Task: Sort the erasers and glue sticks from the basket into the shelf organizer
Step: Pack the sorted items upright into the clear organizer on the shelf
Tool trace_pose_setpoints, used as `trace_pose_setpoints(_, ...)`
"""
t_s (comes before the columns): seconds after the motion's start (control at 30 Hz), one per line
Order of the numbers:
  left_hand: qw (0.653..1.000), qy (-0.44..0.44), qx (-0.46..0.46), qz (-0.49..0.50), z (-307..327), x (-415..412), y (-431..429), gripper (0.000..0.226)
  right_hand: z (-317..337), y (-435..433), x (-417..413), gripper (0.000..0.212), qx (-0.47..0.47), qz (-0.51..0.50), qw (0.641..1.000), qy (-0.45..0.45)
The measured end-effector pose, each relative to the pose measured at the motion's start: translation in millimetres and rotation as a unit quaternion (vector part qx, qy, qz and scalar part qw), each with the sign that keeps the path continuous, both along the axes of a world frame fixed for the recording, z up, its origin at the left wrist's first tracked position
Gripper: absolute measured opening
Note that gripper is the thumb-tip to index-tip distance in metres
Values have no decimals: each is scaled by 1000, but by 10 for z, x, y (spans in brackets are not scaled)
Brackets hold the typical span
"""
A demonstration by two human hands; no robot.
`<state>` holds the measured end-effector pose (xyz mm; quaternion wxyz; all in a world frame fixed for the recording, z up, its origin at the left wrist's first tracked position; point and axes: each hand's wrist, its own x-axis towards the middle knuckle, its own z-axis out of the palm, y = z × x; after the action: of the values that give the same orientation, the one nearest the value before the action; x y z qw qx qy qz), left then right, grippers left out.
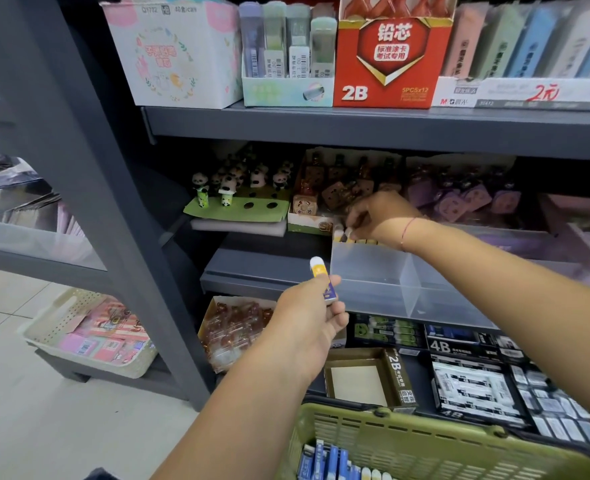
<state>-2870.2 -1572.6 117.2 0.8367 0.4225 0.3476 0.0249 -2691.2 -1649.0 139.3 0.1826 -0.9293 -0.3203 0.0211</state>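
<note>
My left hand (312, 311) grips a glue stick (322, 278) with a white cap and a yellow and purple label, held up in front of the shelf edge. My right hand (378, 213) reaches into the back left of the clear plastic shelf organizer (373, 271) and pinches the top of a second glue stick (348, 233), which stands in a row of upright glue sticks (368, 241). The green basket (425, 441) sits at the bottom of the view with blue erasers (324, 460) and white-capped sticks inside.
Panda figures on a green stand (238, 197) and brown toy boxes (324, 195) sit left of the organizer. Boxes of 2B and 4B erasers (466, 379) fill the lower shelf. A cream basket (89, 334) of pink items stands on the floor at left.
</note>
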Motion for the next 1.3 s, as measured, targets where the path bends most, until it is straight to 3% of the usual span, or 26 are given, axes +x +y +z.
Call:
trace_pose_setpoints(0.23,999,-31,10,2,-47,10,58,18,179,-72,1,8,-60,28,998,19)
trace_pose_setpoints(0.37,999,-28,17,9,-75,17,55,15,141,-30,17,10,-87,19,996,-25)
trace_pose_setpoints(0.57,999,-26,33,10,-95,-4,67,12,-31,25,32,10,-43,11,997,-57)
trace_pose_setpoints(0.83,998,-43,21,33,-95,-21,81,17,-3,-61,42,16,25,-2,999,-20)
trace_pose_setpoints(0.9,998,-48,15,38,-96,-17,73,21,71,-82,-58,22,92,0,995,31)
trace_pose_setpoints(0.97,998,-55,13,41,-91,-11,60,23,164,-99,-229,30,164,45,970,175)
trace_pose_setpoints(1.03,997,-62,26,41,-82,-10,48,22,217,-125,-384,32,161,101,942,277)
trace_pose_setpoints(1.17,989,-60,128,38,-78,-11,20,15,244,-197,-418,12,184,127,923,314)
trace_pose_setpoints(1.3,942,-49,330,47,-152,10,86,19,318,-345,-167,18,274,20,926,258)
